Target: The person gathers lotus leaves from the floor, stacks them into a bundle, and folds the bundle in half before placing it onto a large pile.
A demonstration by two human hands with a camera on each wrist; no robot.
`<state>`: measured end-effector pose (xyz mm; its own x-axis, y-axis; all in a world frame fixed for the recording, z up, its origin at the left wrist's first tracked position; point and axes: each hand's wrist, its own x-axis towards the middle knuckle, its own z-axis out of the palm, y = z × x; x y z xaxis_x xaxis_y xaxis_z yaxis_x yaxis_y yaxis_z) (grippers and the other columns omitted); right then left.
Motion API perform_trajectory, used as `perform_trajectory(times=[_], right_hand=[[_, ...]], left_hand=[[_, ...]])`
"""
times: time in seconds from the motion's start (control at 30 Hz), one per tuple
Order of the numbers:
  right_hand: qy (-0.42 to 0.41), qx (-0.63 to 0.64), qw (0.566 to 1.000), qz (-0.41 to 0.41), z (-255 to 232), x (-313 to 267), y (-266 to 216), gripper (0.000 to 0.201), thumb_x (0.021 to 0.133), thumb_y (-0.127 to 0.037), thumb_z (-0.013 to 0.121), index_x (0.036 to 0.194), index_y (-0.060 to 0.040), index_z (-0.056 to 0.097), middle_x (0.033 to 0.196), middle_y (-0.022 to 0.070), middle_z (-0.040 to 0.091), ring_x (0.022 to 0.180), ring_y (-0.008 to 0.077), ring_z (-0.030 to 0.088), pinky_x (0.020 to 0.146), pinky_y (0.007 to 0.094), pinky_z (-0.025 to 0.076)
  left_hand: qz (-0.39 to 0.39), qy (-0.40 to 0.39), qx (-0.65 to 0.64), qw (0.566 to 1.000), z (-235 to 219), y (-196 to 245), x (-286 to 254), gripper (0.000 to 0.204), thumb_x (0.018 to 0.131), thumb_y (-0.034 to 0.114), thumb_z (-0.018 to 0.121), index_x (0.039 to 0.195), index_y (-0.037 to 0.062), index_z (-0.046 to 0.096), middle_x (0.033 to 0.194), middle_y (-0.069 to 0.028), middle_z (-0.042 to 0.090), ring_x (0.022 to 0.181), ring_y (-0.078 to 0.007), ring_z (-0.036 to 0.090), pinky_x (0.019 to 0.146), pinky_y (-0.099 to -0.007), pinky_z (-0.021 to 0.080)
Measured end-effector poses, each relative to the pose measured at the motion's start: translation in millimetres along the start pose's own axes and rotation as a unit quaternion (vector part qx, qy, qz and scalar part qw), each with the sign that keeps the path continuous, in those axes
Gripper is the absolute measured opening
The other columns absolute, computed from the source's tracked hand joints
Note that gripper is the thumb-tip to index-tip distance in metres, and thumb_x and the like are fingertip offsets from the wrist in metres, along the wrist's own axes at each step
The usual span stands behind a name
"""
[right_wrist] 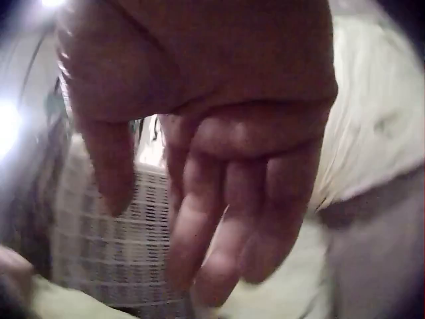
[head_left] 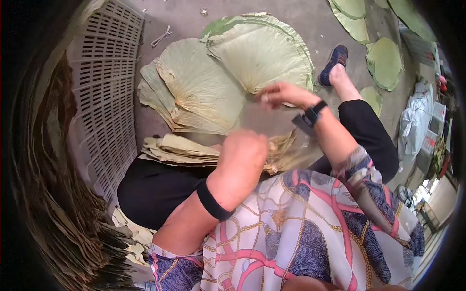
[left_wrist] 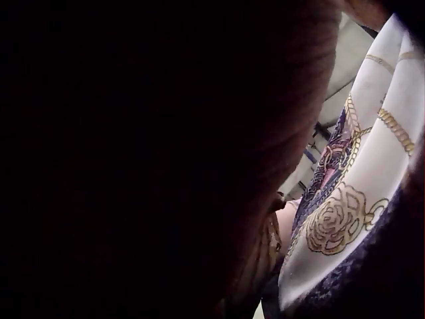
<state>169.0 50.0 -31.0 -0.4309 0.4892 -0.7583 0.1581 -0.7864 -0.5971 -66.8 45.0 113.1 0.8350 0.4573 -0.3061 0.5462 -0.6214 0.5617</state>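
Observation:
My right hand (head_left: 281, 94) is over the pale dried leaves, blurred in the head view. In the right wrist view its fingers (right_wrist: 212, 219) hang loosely bent with nothing between them. My left hand (head_left: 245, 145) is bent down over the folded dry leaves (head_left: 182, 150) across the lap; its fingers are hidden, so I cannot tell what they hold. More crumpled leaf ends (head_left: 281, 150) show right of it. Beyond lie two overlapping fans of large leaves, a left stack (head_left: 204, 87) and a right stack (head_left: 267, 48). The left wrist view is mostly dark, with the patterned shirt (left_wrist: 345, 212) at its right.
A white slatted plastic crate (head_left: 104, 92) stands at the left, beside a tall pile of brown dried leaves (head_left: 58, 194). Green leaves (head_left: 386, 63) lie on the grey floor at the right, near a foot in a dark shoe (head_left: 335, 63). A white string (head_left: 162, 36) lies near the crate.

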Motion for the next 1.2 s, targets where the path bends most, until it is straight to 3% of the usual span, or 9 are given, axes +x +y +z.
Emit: perform_trajectory(times=[0.07, 0.2, 0.27, 0.37, 0.6, 0.8, 0.9, 1.03, 1.2], right_hand=[[0.306, -0.281, 0.905, -0.088, -23, 43, 35, 0.052, 0.074, -0.024, 0.071, 0.120, -0.0018, 0.058, 0.114, 0.0198, 0.062, 0.105, 0.0316, 0.059, 0.093, 0.0342, 0.045], [0.361, -0.373, 0.850, -0.093, -3, 91, 46, 0.074, 0.071, -0.027, 0.077, 0.133, -0.0040, 0.044, 0.136, 0.0209, 0.044, 0.125, 0.0325, 0.044, 0.100, 0.0412, 0.040], [0.389, -0.494, 0.777, -0.019, 28, 97, 45, 0.088, 0.067, -0.028, 0.080, 0.139, -0.0075, 0.033, 0.145, 0.0202, 0.031, 0.131, 0.0373, 0.033, 0.101, 0.0488, 0.037], [0.396, -0.509, 0.764, -0.022, 30, 111, 56, 0.075, 0.074, -0.018, 0.066, 0.141, -0.0067, 0.032, 0.147, 0.0231, 0.026, 0.134, 0.0414, 0.028, 0.098, 0.0566, 0.036], [0.408, -0.530, 0.741, -0.052, 31, 111, 62, 0.061, 0.080, -0.016, 0.059, 0.136, -0.0032, 0.037, 0.141, 0.0255, 0.032, 0.130, 0.0434, 0.033, 0.096, 0.0553, 0.039], [0.358, -0.547, 0.745, -0.131, 24, 95, 70, 0.041, 0.084, -0.012, 0.052, 0.124, -0.0024, 0.046, 0.124, 0.0242, 0.049, 0.115, 0.0411, 0.049, 0.091, 0.0444, 0.046], [0.347, -0.422, 0.812, -0.205, 7, 76, 58, 0.032, 0.086, -0.011, 0.051, 0.118, -0.0033, 0.051, 0.115, 0.0218, 0.054, 0.110, 0.0373, 0.053, 0.089, 0.0418, 0.046], [0.504, -0.286, 0.775, -0.250, -6, 32, 9, 0.018, 0.089, -0.011, 0.053, 0.100, 0.0000, 0.061, 0.097, 0.0208, 0.062, 0.097, 0.0364, 0.056, 0.084, 0.0400, 0.046], [0.158, -0.147, 0.952, -0.219, 43, -55, -36, 0.026, 0.094, -0.019, 0.052, 0.104, 0.0038, 0.057, 0.089, 0.0110, 0.062, 0.087, 0.0134, 0.053, 0.078, 0.0309, 0.046]], left_hand=[[-0.013, -0.040, 0.013, 0.999, -5, 2, 1, 0.013, 0.070, 0.004, 0.060, 0.082, 0.0039, 0.056, 0.073, -0.0110, 0.060, 0.073, -0.0262, 0.063, 0.066, -0.0353, 0.052], [-0.034, -0.078, 0.012, 0.996, 4, 1, 2, 0.012, 0.071, 0.004, 0.058, 0.083, 0.0040, 0.055, 0.074, -0.0113, 0.060, 0.072, -0.0255, 0.064, 0.063, -0.0342, 0.053], [-0.024, -0.079, 0.008, 0.997, 4, 0, 2, 0.013, 0.071, 0.003, 0.058, 0.084, 0.0036, 0.054, 0.076, -0.0115, 0.060, 0.073, -0.0253, 0.064, 0.064, -0.0338, 0.053], [-0.031, -0.067, 0.001, 0.997, 1, -2, 4, 0.014, 0.072, 0.003, 0.058, 0.085, 0.0032, 0.053, 0.079, -0.0123, 0.060, 0.075, -0.0260, 0.064, 0.064, -0.0343, 0.053], [-0.028, -0.072, 0.001, 0.997, -2, -1, 5, 0.014, 0.071, 0.002, 0.057, 0.085, 0.0028, 0.053, 0.079, -0.0131, 0.060, 0.077, -0.0274, 0.063, 0.065, -0.0349, 0.053], [-0.028, -0.045, 0.000, 0.999, 0, 1, 4, 0.012, 0.071, 0.002, 0.057, 0.082, 0.0030, 0.054, 0.078, -0.0127, 0.060, 0.078, -0.0273, 0.063, 0.066, -0.0350, 0.053], [-0.010, -0.021, 0.014, 1.000, 0, 2, 5, 0.012, 0.070, 0.003, 0.058, 0.082, 0.0041, 0.054, 0.077, -0.0119, 0.059, 0.077, -0.0270, 0.062, 0.065, -0.0348, 0.052], [0.000, 0.048, 0.045, 0.998, -7, 1, 9, 0.018, 0.070, 0.006, 0.058, 0.087, 0.0051, 0.054, 0.076, -0.0093, 0.055, 0.075, -0.0245, 0.058, 0.064, -0.0337, 0.049], [-0.058, 0.111, 0.141, 0.982, -17, 2, 16, 0.044, 0.072, 0.008, 0.058, 0.115, -0.0002, 0.050, 0.081, -0.0058, 0.052, 0.078, -0.0214, 0.055, 0.065, -0.0303, 0.047]])
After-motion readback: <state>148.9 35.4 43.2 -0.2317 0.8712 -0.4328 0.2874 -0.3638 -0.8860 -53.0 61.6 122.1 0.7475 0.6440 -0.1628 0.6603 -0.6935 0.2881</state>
